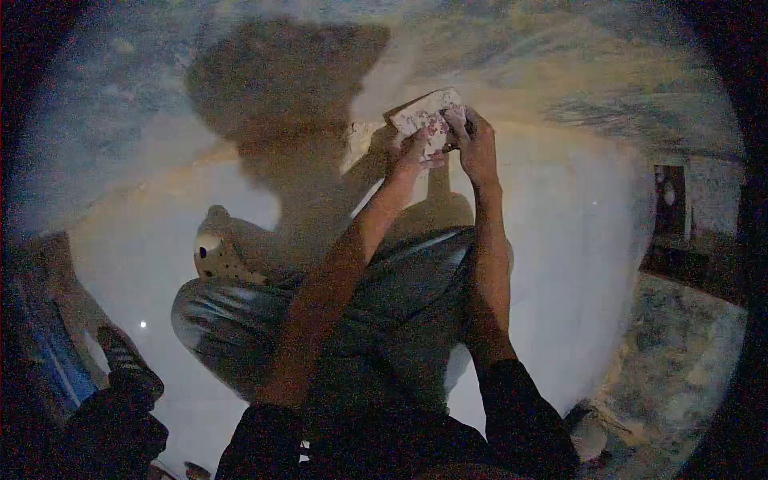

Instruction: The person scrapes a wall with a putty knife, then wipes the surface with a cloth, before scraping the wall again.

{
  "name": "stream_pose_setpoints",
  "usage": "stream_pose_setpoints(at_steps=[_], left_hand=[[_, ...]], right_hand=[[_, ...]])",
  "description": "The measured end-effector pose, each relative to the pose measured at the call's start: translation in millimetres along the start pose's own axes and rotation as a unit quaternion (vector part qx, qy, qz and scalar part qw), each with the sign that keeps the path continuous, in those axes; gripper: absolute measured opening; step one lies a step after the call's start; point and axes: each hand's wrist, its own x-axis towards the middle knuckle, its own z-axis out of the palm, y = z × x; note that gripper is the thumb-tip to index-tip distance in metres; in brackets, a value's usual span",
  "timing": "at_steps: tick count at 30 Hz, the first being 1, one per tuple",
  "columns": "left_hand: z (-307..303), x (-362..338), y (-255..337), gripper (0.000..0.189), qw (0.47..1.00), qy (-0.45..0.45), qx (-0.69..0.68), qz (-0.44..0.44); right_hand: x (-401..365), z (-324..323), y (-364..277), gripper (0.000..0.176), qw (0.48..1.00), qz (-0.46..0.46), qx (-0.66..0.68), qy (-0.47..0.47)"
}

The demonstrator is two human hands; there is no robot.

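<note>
Out in front of my crossed legs, both hands hold a pale, flat, block-shaped thing (430,112) with a reddish pattern on its face; its kind is too blurred to name. My left hand (406,154) grips its lower left side, the thumb lying on the face. On the right edge, my right hand (478,148) has its fingers bent over the same thing. Just left of my left hand, a yellowish-white piece (362,144) lies partly in shadow.
I sit on a white sheet (560,208) over a mottled floor. By my left knee is a beige rounded thing with dark spots (232,248). Dark objects (120,400) stand at the lower left. A doorway (670,196) shows at the right. My shadow darkens the middle.
</note>
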Motion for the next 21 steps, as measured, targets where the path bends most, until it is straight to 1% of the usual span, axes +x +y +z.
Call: stream_pose_setpoints(at_steps=[1,2,4,5,7,8,10,11,13,14,16,17,19,20,21], left_hand=[[0.6,-3.1,8.1,0.048,0.998,-0.011,0.017,0.059],[2.6,0.0,6.7,0.048,0.998,-0.012,0.007,0.057],[11.8,1.6,10.5,0.054,0.996,0.078,0.041,0.004],[11.1,6.5,6.5,0.054,0.996,0.078,0.032,0.003],[5.6,22.1,-8.1,0.058,0.999,0.029,-0.011,-0.005],[4.9,24.2,-9.9,0.058,0.999,0.028,-0.016,-0.005],[1.0,25.9,-15.2,0.05,0.998,0.034,-0.013,0.057],[-2.7,26.6,-15.3,0.05,0.998,0.036,-0.012,0.057],[-5.3,27.1,-18.4,0.043,0.993,0.026,0.03,0.109],[-1.5,24.4,-13.9,0.043,0.993,0.025,0.03,0.109],[6.9,18.8,-5.7,0.039,0.995,0.048,0.038,0.074],[7.0,20.1,-8.5,0.039,0.996,0.047,0.037,0.073],[3.2,22.7,-11.7,0.039,0.994,0.063,0.067,0.065],[1.3,26.4,-14.1,0.038,0.998,0.039,0.042,0.038],[2.8,28.6,-19.5,0.038,0.998,0.038,0.043,0.038]], right_hand=[[1.1,7.9,7.1,0.035,0.998,-0.014,0.049,0.035],[1.5,8.4,6.4,0.035,0.999,-0.015,0.039,0.031],[0.4,2.3,-2.4,0.031,0.999,0.019,0.028,0.031],[1.5,1.5,-3.1,0.031,0.999,0.018,0.019,0.027],[3.6,2.5,1.5,0.029,0.997,0.002,0.055,0.048],[4.6,3.5,1.0,0.029,0.998,0.001,0.05,0.047],[3.0,6.3,2.4,0.028,0.997,-0.003,0.066,0.045],[3.8,8.7,6.7,0.028,0.997,-0.002,0.068,0.044],[6.5,9.7,15.7,0.026,0.998,-0.032,0.025,0.051],[8.0,11.0,17.1,0.026,0.998,-0.032,0.025,0.052],[9.9,14.6,20.2,0.025,0.996,-0.034,-0.006,0.076],[8.6,14.4,16.5,0.025,0.996,-0.033,-0.008,0.078],[4.5,10.6,3.9,0.025,0.996,-0.001,0.077,0.055],[10.3,9.8,6.0,0.026,0.99,-0.103,-0.013,0.097],[11.9,6.9,8.4,0.026,0.99,-0.102,-0.013,0.099]])
